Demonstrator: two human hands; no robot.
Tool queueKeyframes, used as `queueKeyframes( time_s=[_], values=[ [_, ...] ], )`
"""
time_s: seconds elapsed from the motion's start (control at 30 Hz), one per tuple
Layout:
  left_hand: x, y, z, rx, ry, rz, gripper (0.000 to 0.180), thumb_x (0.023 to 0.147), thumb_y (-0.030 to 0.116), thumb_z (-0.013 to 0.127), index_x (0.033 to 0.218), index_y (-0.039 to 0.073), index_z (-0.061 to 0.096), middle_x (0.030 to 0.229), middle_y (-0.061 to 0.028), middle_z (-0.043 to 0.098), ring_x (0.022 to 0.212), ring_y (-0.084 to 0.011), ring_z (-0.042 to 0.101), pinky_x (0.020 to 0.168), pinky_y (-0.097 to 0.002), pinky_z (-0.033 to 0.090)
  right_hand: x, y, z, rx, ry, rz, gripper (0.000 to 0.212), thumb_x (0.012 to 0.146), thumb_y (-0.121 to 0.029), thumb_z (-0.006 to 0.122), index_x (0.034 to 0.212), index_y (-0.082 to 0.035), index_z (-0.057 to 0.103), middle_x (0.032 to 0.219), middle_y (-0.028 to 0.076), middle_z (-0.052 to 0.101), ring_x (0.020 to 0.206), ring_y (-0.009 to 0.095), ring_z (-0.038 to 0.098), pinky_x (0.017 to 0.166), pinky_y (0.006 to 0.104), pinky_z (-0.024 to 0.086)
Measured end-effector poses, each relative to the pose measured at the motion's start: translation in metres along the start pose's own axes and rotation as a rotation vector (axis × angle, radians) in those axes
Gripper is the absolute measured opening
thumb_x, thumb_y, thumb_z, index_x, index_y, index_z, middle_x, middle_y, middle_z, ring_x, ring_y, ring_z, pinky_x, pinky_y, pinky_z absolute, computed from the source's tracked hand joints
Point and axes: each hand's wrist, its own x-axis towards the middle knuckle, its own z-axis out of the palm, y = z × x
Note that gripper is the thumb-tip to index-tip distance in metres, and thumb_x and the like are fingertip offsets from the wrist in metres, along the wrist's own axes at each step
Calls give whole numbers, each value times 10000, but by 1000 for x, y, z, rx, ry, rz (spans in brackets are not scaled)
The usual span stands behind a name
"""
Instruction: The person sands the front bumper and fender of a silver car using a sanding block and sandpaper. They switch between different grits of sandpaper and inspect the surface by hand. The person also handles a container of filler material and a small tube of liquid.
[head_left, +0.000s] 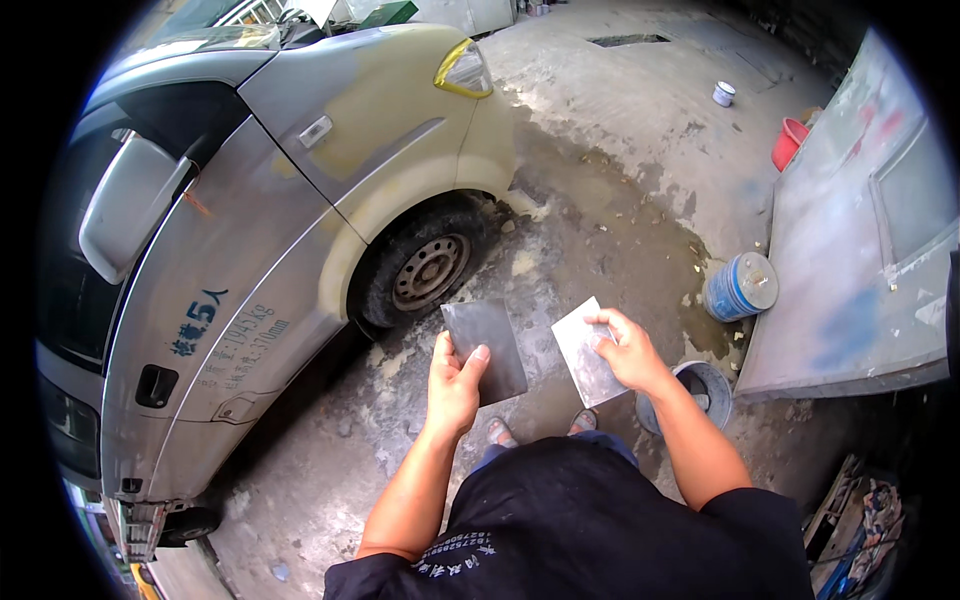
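Observation:
My left hand [459, 383] grips a dark grey rectangular sheet of sandpaper [492, 335], thumb laid across its face. In my right hand [627, 352], a pale, grey-smudged sheet [583, 350] that looks like the backing side of sandpaper is pinched between thumb and fingers. The two sheets are held apart in front of my body, above the wet floor. To the left stands a silver van [250, 250] with patches of yellowish filler on its front fender [385, 120]. Yellow tape edges its headlight [465, 70].
The van's front wheel [430, 270] lies just beyond my left hand. A blue paint bucket [741, 287] and an open grey bucket [705, 385] stand at right, by a paint-stained panel [860, 260]. Farther off are a red basin [789, 144] and a small white can [724, 94].

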Motion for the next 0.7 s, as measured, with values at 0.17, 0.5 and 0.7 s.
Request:
queueKeyframes(
  time_s=[0.17,0.5,0.7],
  values=[
    [0,-13,3,-8,13,-64,319,898,-30,528,1201,-9,431,1160,-102,558,1055,-151,530,941,-309,420,-23,-13,46,73,-388,133,322,871,-341,641,930,-25,665,753,73,642,701,117,578,638,301,469],
    [-10,-12,-11,401,-258,-153,308,912,57,583,1195,-1,477,987,-61,605,911,-107,576,778,-277,478,-13,-18,49,251,-266,167,293,851,-272,714,752,-16,613,652,-44,563,620,33,469,554,234,408],
    [-12,-2,-20,75,-321,-279,539,874,35,606,1356,8,367,1127,-97,571,1062,-160,542,937,-307,424,10,-22,28,333,61,86,262,924,-217,620,747,-26,590,698,-40,528,677,41,436,604,223,367]
  ],
)
